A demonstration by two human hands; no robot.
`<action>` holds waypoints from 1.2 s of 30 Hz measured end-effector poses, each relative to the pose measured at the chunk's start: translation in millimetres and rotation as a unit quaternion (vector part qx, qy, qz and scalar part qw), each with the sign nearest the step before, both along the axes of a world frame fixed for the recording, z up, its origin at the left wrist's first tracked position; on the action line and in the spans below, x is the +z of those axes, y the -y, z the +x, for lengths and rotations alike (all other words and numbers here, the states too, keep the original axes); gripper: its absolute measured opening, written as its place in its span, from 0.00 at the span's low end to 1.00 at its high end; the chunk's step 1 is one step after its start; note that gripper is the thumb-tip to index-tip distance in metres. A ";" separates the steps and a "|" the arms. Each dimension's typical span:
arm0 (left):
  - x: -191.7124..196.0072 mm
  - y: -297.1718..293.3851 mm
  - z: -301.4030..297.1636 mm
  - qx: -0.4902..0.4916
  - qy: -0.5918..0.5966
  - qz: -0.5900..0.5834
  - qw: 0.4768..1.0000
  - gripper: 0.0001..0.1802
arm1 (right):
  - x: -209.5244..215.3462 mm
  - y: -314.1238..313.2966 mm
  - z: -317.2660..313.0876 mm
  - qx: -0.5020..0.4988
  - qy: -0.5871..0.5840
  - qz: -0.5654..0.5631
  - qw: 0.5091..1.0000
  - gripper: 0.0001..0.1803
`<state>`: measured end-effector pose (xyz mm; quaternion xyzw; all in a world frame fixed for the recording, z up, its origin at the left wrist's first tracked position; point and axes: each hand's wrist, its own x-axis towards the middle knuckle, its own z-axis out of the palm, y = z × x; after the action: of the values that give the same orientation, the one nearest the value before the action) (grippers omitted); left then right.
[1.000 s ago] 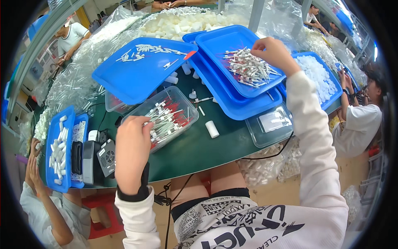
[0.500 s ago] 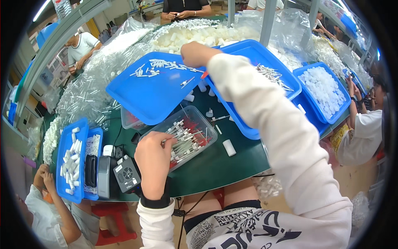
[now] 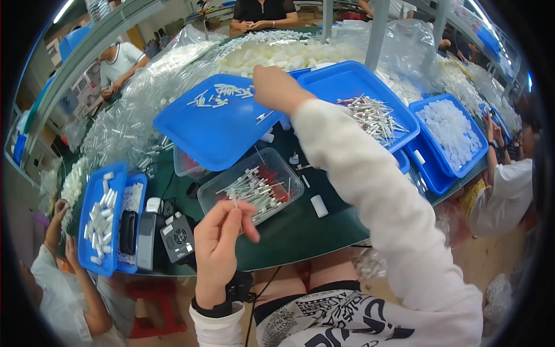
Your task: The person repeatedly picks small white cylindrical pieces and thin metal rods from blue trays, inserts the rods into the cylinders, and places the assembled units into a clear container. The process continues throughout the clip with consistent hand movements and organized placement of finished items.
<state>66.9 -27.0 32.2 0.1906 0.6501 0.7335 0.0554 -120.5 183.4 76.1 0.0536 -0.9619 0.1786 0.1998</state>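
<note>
My left hand (image 3: 221,240) is raised at the near edge of a clear plastic box (image 3: 206,194). Thumb and forefinger pinch a thin white stick (image 3: 236,202) that points upward. Many slim rods with white ends (image 3: 254,188) lie jumbled inside the box, over something red. My right arm stretches forward, and my right hand (image 3: 280,89) is over the right side of a blue tray (image 3: 217,136), beside small white tubes (image 3: 231,89). Its fingers look curled down; their tips, and anything in them, are hidden.
A blue tray (image 3: 329,78) of thin pieces (image 3: 373,118) lies right of my hand, beyond it one of translucent pieces (image 3: 448,127). White cylinders fill a left tray (image 3: 118,179), near a black device (image 3: 177,238). One cylinder (image 3: 319,206) lies on the green table (image 3: 289,240). Other people sit around.
My left hand has come up and back from the rods in the clear box, with the stick now showing in its fingertips. My right hand stays over the blue tray, its fingers curled downward.
</note>
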 end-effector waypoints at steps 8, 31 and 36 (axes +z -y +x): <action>19.9 -8.0 38.9 -0.101 0.043 -0.059 0.992 0.12 | -11.7 -4.3 234.9 0.256 0.157 -0.504 0.810 0.07; -18.2 -35.7 48.5 -0.052 -0.134 -0.201 0.969 0.15 | -72.5 -19.2 287.7 0.100 -0.029 -0.278 0.955 0.07; -15.6 -34.2 48.0 -0.037 -0.084 -0.150 0.984 0.09 | -69.8 -19.6 286.3 0.118 -0.087 -0.274 0.951 0.08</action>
<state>114.9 7.2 16.6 0.2656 0.7474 0.6065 0.0558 165.9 203.0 6.3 0.1250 -0.8418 0.4521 0.2672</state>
